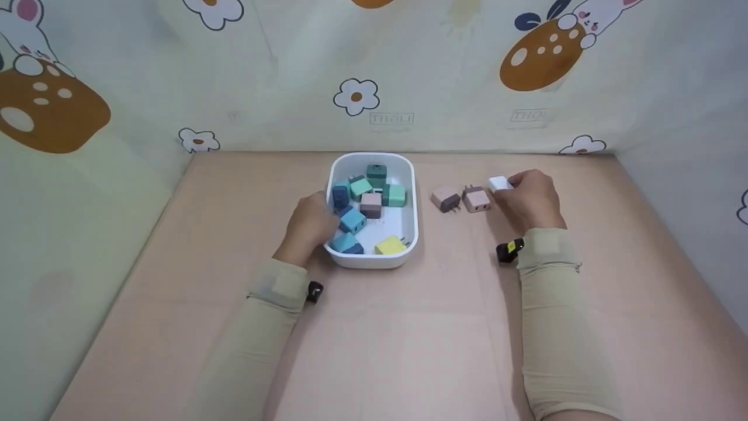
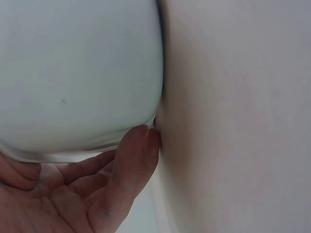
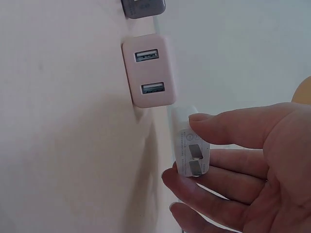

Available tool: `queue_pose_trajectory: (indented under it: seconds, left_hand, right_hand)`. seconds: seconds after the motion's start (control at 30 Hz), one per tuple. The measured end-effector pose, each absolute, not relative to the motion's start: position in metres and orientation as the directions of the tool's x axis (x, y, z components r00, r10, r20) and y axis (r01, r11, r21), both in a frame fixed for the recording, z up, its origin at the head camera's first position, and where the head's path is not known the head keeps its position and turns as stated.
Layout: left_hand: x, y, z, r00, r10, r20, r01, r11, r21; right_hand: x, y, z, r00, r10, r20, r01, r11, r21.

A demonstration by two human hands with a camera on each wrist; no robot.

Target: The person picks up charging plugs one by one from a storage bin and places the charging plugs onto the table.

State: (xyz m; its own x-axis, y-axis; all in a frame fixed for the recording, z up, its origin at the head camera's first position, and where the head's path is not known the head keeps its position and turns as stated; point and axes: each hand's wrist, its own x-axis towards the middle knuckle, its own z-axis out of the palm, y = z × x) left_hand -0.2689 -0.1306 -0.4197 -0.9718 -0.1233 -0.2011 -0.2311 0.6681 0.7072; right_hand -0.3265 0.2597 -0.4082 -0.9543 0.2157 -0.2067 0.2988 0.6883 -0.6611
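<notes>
My left hand [image 1: 310,225] holds the left side of a white plastic tray [image 1: 371,263]; in the left wrist view, fingers [image 2: 129,170] touch its outer wall near the base. To the tray's right, my right hand [image 1: 534,199] pinches a white charger plug [image 1: 499,183] between thumb and fingers. The right wrist view shows the plug's two flat metal prongs [image 3: 195,160]. Close beside it sits a pink charger plug [image 1: 476,200] with two USB ports, and left of that a pink-and-grey charger plug [image 1: 446,199].
Inside the tray lie several charger plugs: green [image 1: 394,195], blue [image 1: 353,220], mauve [image 1: 371,206] and, near the front, yellow [image 1: 390,245]. A pale pink cloth [image 1: 397,351] covers the table. Behind it rises a printed cream curtain [image 1: 292,76], with more sheeting on both sides.
</notes>
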Motion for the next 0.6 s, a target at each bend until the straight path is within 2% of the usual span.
queue_pose_trajectory:
  seconds: [0.6]
  left_hand:
    - [-0.2689,-0.1309,-0.4204,-0.977,-0.11,-0.182,-0.207,0.685,0.699]
  right_hand:
    - [-0.3292,0.2606,-0.4145,-0.965,0.199,-0.171,0.262,0.776,-0.574]
